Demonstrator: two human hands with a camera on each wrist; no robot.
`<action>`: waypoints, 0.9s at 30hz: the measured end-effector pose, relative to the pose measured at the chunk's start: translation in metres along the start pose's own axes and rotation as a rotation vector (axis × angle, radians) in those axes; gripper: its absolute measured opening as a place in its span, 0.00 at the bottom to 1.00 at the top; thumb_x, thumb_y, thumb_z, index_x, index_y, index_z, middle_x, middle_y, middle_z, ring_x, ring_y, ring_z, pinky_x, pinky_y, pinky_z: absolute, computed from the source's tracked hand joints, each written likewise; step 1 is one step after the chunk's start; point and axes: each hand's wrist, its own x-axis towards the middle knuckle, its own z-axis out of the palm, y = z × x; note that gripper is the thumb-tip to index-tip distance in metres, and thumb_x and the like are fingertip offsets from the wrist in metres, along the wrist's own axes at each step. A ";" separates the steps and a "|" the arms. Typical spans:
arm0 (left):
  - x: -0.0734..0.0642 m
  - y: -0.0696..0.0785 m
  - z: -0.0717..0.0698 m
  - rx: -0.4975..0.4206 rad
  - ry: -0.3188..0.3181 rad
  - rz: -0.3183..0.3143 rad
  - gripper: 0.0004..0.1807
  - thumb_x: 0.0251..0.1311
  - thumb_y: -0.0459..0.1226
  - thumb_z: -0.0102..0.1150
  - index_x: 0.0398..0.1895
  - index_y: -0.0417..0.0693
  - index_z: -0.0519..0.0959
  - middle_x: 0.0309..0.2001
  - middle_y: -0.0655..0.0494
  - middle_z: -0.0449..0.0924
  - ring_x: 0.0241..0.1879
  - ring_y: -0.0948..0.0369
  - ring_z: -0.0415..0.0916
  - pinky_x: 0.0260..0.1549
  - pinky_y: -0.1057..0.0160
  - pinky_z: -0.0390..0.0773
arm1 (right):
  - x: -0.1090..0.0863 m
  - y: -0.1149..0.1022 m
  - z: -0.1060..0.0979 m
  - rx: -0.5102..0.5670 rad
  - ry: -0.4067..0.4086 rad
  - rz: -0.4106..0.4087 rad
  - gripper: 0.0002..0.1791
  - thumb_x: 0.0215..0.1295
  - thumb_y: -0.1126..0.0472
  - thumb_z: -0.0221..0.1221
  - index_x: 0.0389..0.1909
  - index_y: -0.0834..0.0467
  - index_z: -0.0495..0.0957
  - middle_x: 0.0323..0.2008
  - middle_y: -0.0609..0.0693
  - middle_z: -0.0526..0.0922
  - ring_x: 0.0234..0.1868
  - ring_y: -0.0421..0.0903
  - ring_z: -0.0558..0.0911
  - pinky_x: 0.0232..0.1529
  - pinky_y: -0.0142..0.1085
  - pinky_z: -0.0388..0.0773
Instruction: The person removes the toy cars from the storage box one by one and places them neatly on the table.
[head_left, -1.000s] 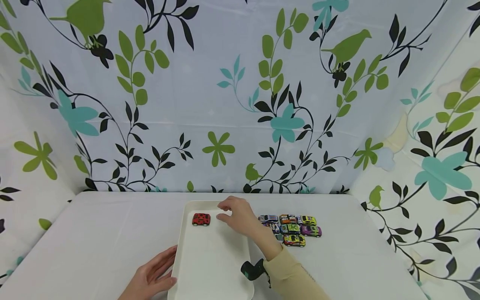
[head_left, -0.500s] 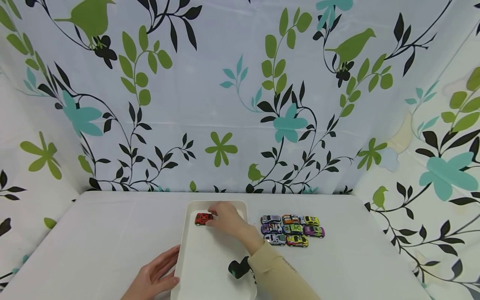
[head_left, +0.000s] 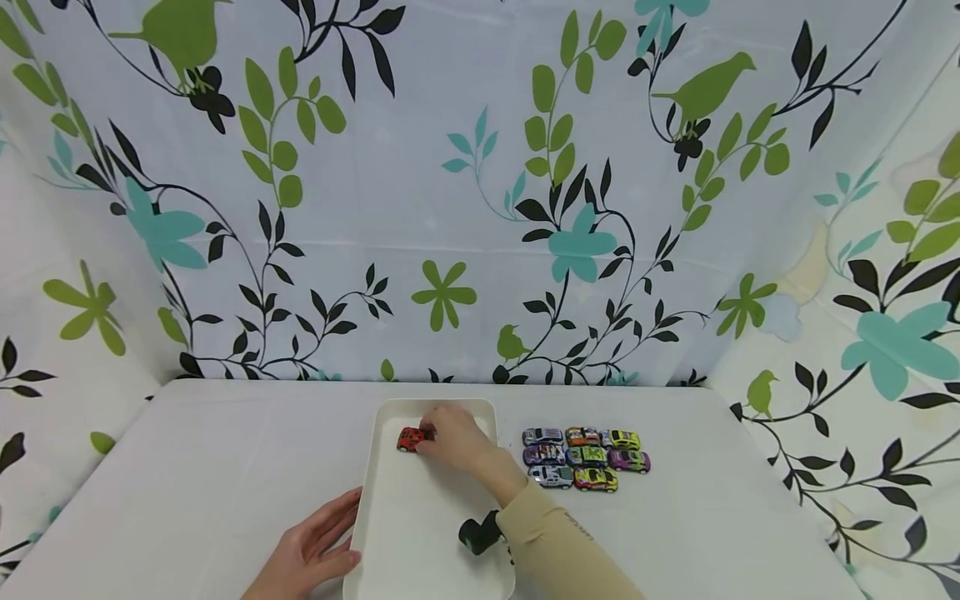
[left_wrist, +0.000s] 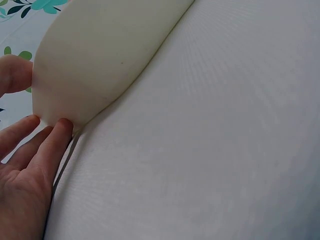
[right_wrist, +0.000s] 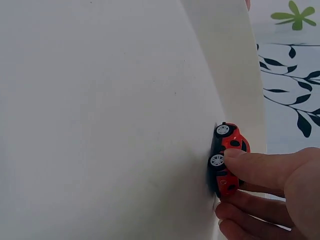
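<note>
My right hand (head_left: 456, 440) pinches a small red toy car (right_wrist: 229, 181) with black spots near the far end of a white tray (head_left: 420, 525). In the right wrist view the thumb lies on the car's side by a wheel, with the other fingers at its end and far side. The car's wheels are close over the tray floor. At the tray's left side, my left hand (head_left: 311, 546) rests its extended fingers and thumb against the outer wall. The left wrist view shows those fingertips (left_wrist: 64, 125) touching the pale wall.
Several colourful toy cars (head_left: 587, 457) stand grouped in rows on the white table (head_left: 712, 533), right of the tray. A black device (head_left: 478, 535) on the right wrist hangs over the tray. Behind the table rises a leaf-and-bird patterned cloth (head_left: 375, 208).
My right hand has come left and down from the tray's far right and taken hold of the red toy car, which has shifted slightly right. My left hand stays at the tray's side.
</note>
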 end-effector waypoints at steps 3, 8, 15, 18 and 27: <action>0.000 0.001 0.001 0.011 0.015 -0.006 0.42 0.67 0.31 0.59 0.78 0.33 0.48 0.78 0.33 0.45 0.60 0.83 0.67 0.60 0.71 0.76 | -0.004 0.001 -0.005 -0.001 -0.015 -0.005 0.07 0.58 0.60 0.70 0.35 0.59 0.87 0.32 0.47 0.83 0.33 0.40 0.75 0.36 0.30 0.74; 0.001 0.002 0.002 0.002 0.044 -0.042 0.43 0.66 0.33 0.62 0.78 0.34 0.49 0.78 0.35 0.46 0.58 0.84 0.68 0.61 0.68 0.77 | -0.011 0.006 -0.009 0.029 -0.005 -0.016 0.06 0.60 0.60 0.68 0.33 0.58 0.86 0.31 0.46 0.83 0.31 0.38 0.74 0.33 0.30 0.73; -0.001 0.003 0.001 0.018 0.033 -0.025 0.44 0.65 0.32 0.62 0.78 0.33 0.49 0.78 0.34 0.45 0.59 0.84 0.68 0.60 0.71 0.76 | -0.017 0.011 -0.013 0.041 0.029 -0.032 0.07 0.67 0.66 0.62 0.30 0.57 0.86 0.27 0.44 0.82 0.28 0.36 0.73 0.29 0.25 0.73; 0.000 0.003 -0.001 0.021 0.022 -0.007 0.44 0.65 0.31 0.61 0.78 0.32 0.48 0.77 0.34 0.45 0.60 0.83 0.67 0.60 0.73 0.75 | -0.016 0.011 -0.012 0.020 0.012 -0.057 0.06 0.66 0.64 0.63 0.31 0.57 0.87 0.28 0.44 0.83 0.28 0.35 0.73 0.30 0.24 0.73; 0.002 -0.001 -0.002 -0.018 0.003 -0.033 0.44 0.66 0.31 0.60 0.78 0.32 0.46 0.78 0.35 0.44 0.60 0.83 0.68 0.60 0.73 0.76 | -0.009 0.002 -0.003 0.018 -0.061 -0.030 0.10 0.64 0.53 0.67 0.31 0.56 0.85 0.23 0.41 0.79 0.25 0.34 0.70 0.25 0.24 0.67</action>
